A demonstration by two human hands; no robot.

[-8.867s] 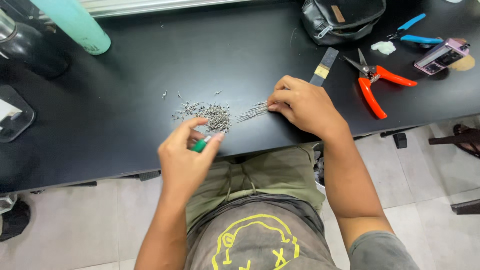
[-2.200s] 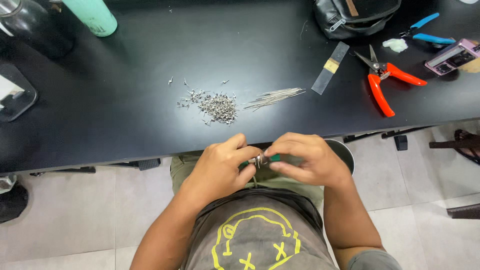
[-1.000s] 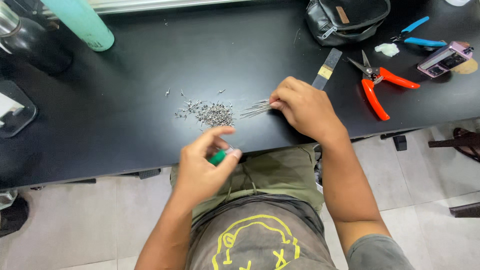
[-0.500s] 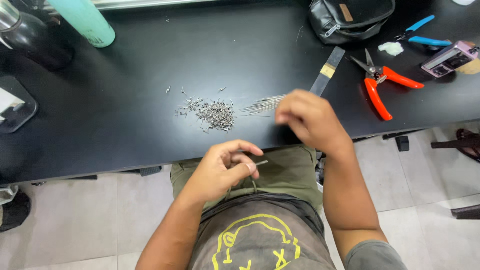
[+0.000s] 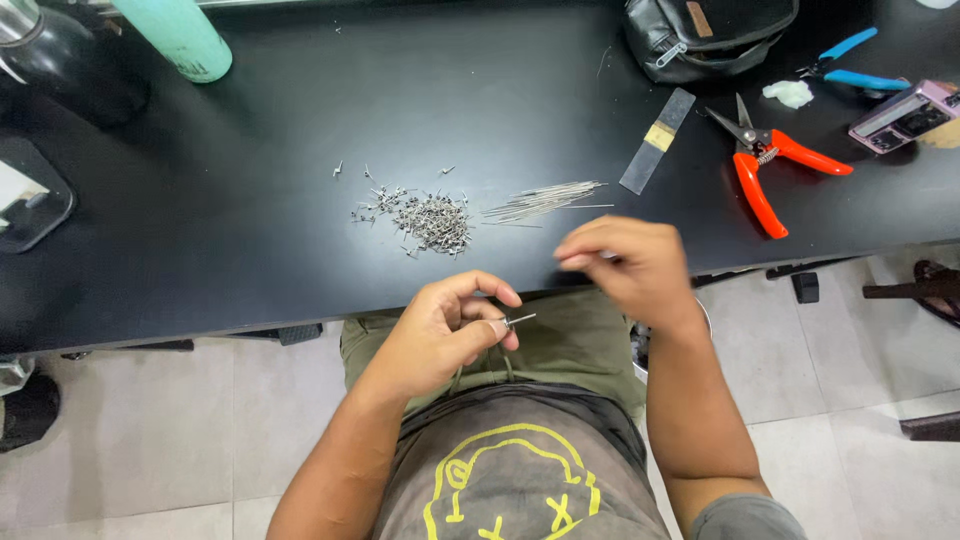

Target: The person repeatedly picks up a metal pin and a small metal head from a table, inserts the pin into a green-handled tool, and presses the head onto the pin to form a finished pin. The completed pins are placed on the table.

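Pinched in the left hand's (image 5: 440,335) grip is a small metal pin (image 5: 520,320), while the right hand (image 5: 625,265), loosely curled and seemingly empty, has drawn back from the wire bundle (image 5: 545,200) on the counter (image 5: 250,220).

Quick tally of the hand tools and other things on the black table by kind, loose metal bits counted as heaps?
Cutters: 2, orange-handled snips and blue-handled pliers
Bottles: 2, teal bottle and black flask
Metal heaps: 2, pile of small pieces and bundle of thin pins
Black pouch: 1
Flat strip: 1
Total: 8
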